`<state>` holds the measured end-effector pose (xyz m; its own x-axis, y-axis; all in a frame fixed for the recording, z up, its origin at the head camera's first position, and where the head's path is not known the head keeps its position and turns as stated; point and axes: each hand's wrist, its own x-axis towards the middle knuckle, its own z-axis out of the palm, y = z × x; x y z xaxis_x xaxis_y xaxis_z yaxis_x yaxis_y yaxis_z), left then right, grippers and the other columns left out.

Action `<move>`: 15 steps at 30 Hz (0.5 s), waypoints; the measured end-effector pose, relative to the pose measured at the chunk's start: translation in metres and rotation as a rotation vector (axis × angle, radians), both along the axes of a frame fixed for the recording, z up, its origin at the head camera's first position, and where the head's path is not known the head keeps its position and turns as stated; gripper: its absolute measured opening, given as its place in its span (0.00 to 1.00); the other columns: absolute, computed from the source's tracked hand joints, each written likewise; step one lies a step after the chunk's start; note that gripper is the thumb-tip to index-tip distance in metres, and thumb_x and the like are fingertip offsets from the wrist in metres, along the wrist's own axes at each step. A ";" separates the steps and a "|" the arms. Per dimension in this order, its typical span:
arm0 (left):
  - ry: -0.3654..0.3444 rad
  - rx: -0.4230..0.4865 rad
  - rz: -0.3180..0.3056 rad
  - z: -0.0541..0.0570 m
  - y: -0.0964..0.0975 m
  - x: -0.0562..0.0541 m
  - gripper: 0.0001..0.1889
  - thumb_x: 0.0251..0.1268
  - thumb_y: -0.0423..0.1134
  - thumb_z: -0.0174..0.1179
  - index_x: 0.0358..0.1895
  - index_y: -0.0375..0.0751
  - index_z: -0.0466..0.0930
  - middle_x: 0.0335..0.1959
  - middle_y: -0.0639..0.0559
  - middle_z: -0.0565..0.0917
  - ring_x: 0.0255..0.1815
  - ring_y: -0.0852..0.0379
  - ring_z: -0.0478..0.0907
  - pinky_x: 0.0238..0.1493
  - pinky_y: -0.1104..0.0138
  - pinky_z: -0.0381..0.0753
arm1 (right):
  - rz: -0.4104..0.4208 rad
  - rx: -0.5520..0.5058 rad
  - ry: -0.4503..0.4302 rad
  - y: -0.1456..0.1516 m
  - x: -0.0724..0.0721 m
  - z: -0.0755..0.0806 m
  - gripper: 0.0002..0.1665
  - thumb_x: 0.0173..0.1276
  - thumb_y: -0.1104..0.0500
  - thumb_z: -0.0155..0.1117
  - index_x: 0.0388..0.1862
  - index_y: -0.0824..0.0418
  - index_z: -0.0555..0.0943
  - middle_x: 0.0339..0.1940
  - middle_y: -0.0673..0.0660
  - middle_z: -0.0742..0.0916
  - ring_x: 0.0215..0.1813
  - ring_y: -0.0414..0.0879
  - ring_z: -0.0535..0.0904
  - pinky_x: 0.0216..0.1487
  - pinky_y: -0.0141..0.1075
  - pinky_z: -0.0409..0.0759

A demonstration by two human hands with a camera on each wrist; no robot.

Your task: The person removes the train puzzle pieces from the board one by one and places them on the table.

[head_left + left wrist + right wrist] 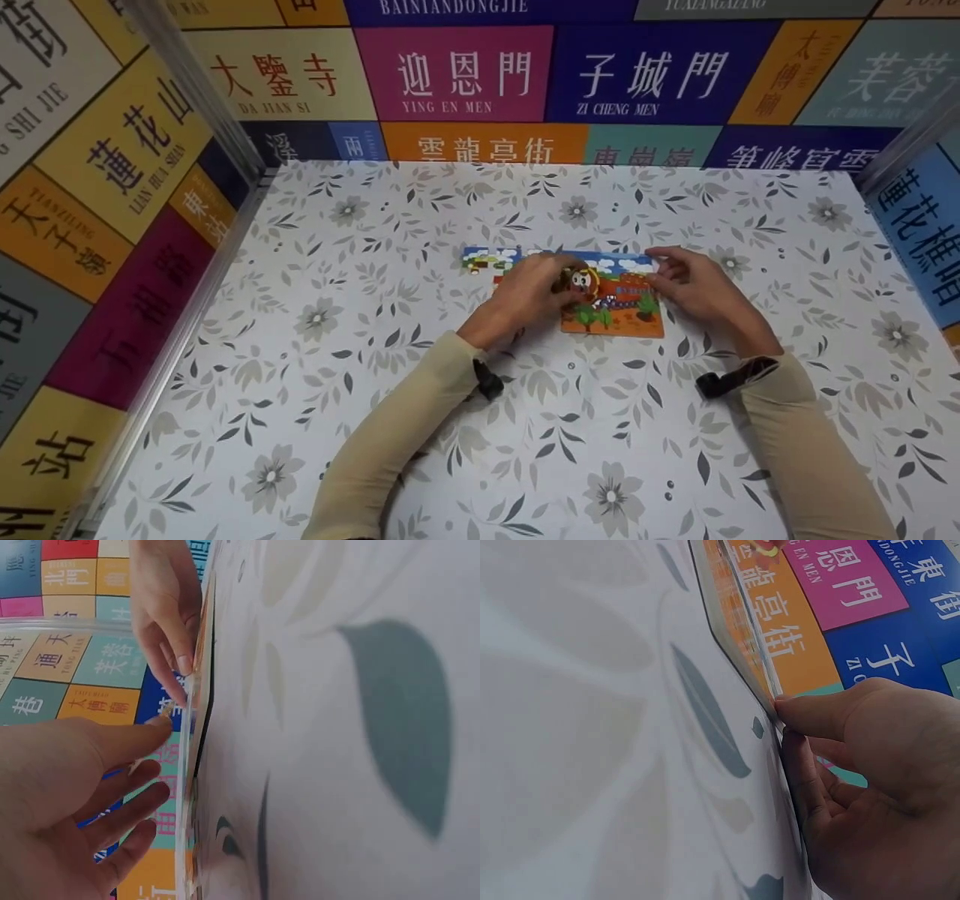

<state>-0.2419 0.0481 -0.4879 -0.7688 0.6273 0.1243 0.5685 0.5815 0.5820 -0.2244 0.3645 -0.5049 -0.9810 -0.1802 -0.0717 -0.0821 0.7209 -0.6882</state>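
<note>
A colourful cartoon jigsaw puzzle (626, 322) lies flat on the table, with blue sky along its far side and orange ground near me. My left hand (529, 289) pinches a small puzzle piece (581, 280) with a cartoon face between thumb and fingertips, over the puzzle's middle. That hand hides much of the left half. At the right edge, my right hand (694, 285) holds the board's rim between thumb (814, 712) and index finger. In the left wrist view, the puzzle board (204, 690) shows edge-on, with the left hand (90, 795) above it.
The table (360, 427) wears a white cover printed with grey flowers and leaves. Panels with large Chinese lettering (457, 75) stand along its far side, its left and its right. Each wrist carries a dark strap-on camera (487, 379).
</note>
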 end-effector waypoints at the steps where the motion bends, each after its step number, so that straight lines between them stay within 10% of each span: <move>1: -0.004 0.018 -0.001 0.001 -0.002 -0.001 0.22 0.77 0.46 0.70 0.69 0.49 0.84 0.53 0.52 0.91 0.50 0.56 0.88 0.50 0.63 0.86 | -0.001 -0.001 0.001 0.000 0.000 0.000 0.32 0.84 0.51 0.65 0.81 0.58 0.74 0.53 0.62 0.87 0.54 0.50 0.84 0.48 0.21 0.76; 15: 0.044 0.164 0.017 0.008 -0.027 -0.004 0.20 0.76 0.52 0.69 0.64 0.51 0.87 0.56 0.53 0.92 0.54 0.53 0.90 0.55 0.59 0.89 | -0.005 0.014 -0.008 0.000 -0.001 0.001 0.32 0.84 0.49 0.63 0.81 0.57 0.74 0.53 0.62 0.86 0.55 0.52 0.83 0.49 0.25 0.76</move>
<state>-0.2455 0.0211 -0.4801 -0.7705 0.5830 0.2577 0.5865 0.4901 0.6449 -0.2250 0.3643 -0.5043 -0.9813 -0.1740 -0.0821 -0.0728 0.7307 -0.6788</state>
